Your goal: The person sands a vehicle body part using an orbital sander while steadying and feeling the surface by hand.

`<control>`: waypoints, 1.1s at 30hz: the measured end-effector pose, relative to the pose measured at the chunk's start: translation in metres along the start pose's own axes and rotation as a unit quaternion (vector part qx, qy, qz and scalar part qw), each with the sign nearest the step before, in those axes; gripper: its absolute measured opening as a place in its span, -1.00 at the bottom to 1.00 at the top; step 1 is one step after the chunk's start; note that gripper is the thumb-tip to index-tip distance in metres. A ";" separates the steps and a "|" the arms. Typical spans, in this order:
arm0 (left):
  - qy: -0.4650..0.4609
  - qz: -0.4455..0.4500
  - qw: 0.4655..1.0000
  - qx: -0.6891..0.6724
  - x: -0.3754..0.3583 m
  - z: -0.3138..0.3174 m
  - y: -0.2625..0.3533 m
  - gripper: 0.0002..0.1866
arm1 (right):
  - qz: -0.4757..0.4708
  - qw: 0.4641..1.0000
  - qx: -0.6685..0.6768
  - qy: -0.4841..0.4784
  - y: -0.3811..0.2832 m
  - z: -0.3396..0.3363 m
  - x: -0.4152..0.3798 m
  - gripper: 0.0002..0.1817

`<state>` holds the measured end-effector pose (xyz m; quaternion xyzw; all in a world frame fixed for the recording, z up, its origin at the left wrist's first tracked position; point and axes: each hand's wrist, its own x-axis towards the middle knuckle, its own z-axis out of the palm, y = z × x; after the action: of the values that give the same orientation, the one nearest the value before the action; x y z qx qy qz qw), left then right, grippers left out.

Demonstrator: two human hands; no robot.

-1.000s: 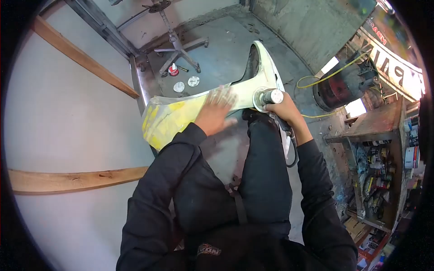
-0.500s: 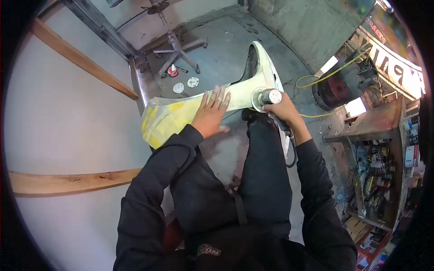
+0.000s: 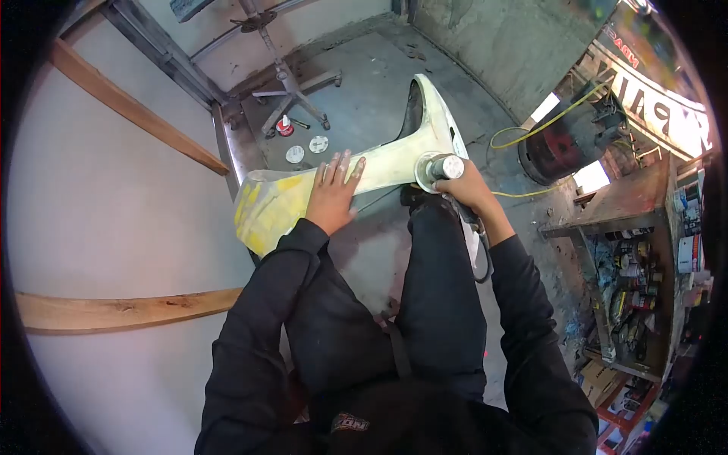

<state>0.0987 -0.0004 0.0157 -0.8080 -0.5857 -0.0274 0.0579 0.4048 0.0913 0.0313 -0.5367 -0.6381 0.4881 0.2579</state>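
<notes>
A long pale panel (image 3: 387, 164) with yellow patches at its left end lies across my knees, its right end curving up and away. My left hand (image 3: 331, 189) rests flat on the panel left of its middle, fingers spread. At the right part of the panel, my right hand (image 3: 472, 189) is wrapped round a round sander (image 3: 446, 167), whose disc sits against the panel surface. Part of the right fingers is hidden under the tool. A dark hose hangs below the right hand.
On the floor ahead lie two round discs (image 3: 318, 144), a red and white container (image 3: 285, 127) and a wheeled stand (image 3: 292, 87). A dark red tank (image 3: 565, 145) with a yellow hose stands at right, near a cluttered shelf (image 3: 614, 216). Wooden strips (image 3: 136, 106) cross the left wall.
My left hand has slid a little left along the panel and its fingers now lie still and spread. The sander sits in nearly the same spot; the whole view has shifted slightly.
</notes>
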 end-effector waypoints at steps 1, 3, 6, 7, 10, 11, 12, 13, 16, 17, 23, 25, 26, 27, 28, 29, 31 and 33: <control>0.024 -0.011 0.999 -0.043 0.002 0.002 0.000 0.06 | -0.005 1.000 0.012 0.007 0.001 0.001 -0.003 -0.46; 0.046 -0.016 0.996 -0.075 0.000 0.005 0.001 0.08 | -0.032 0.999 0.025 0.020 0.007 0.002 -0.008 -0.46; 0.036 -0.016 0.998 -0.058 0.000 0.003 0.001 0.09 | -0.048 0.997 0.028 0.059 0.018 -0.006 -0.015 -0.45; 0.048 -0.018 0.997 -0.057 0.000 0.004 0.002 0.11 | -0.025 0.996 0.040 0.074 0.019 -0.008 -0.020 -0.45; 0.039 -0.016 0.997 -0.065 0.003 0.001 0.002 0.12 | -0.016 0.989 0.106 0.102 0.030 -0.017 -0.026 -0.47; 0.046 -0.011 0.997 -0.062 0.005 0.001 0.003 0.12 | 0.006 0.986 0.124 0.110 0.032 -0.021 -0.028 -0.54; 0.045 -0.013 0.997 -0.059 0.007 0.000 0.004 0.11 | 0.013 0.986 0.125 0.108 0.034 -0.023 -0.029 -0.55; 0.044 -0.014 0.997 -0.055 0.009 0.000 0.005 0.11 | 0.020 0.986 0.128 0.106 0.035 -0.026 -0.029 -0.55; 0.038 -0.013 0.998 -0.052 0.015 -0.007 0.005 0.11 | 0.045 0.979 0.152 0.125 0.039 -0.035 -0.026 -0.62; 0.031 -0.012 0.998 -0.045 0.015 -0.009 0.004 0.11 | 0.054 0.977 0.153 0.135 0.040 -0.040 -0.025 -0.63; 0.003 -0.013 0.999 -0.038 0.017 -0.007 0.003 0.16 | 0.104 0.977 0.166 0.084 0.044 -0.054 -0.019 -0.65; -0.014 -0.026 0.999 -0.045 0.019 -0.010 0.008 0.18 | 0.101 0.976 0.184 0.053 0.051 -0.056 -0.018 -0.64; -0.021 -0.020 0.999 -0.042 0.022 -0.010 0.010 0.19 | 0.099 0.976 0.193 0.036 0.055 -0.057 -0.017 -0.64; -0.028 -0.015 0.999 -0.038 0.026 -0.011 0.013 0.20 | 0.096 0.980 0.171 0.031 0.052 -0.057 -0.018 -0.63; -0.035 -0.009 0.999 -0.035 0.032 -0.011 0.016 0.20 | 0.097 0.982 0.162 0.023 0.050 -0.057 -0.017 -0.63; -0.038 0.003 0.999 -0.039 0.036 -0.010 0.020 0.20 | 0.100 0.983 0.154 0.016 0.049 -0.057 -0.016 -0.63; -0.042 0.028 0.998 -0.046 0.047 -0.006 0.028 0.21 | 0.094 0.983 0.156 0.003 0.051 -0.057 -0.014 -0.61; -0.031 0.060 0.997 -0.049 0.057 0.000 0.040 0.21 | 0.103 0.983 0.153 0.001 0.047 -0.060 -0.014 -0.62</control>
<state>0.1546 0.0406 0.0198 -0.8438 -0.5359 -0.0279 0.0016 0.4805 0.0964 0.0156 -0.5545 -0.4970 0.6032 0.2859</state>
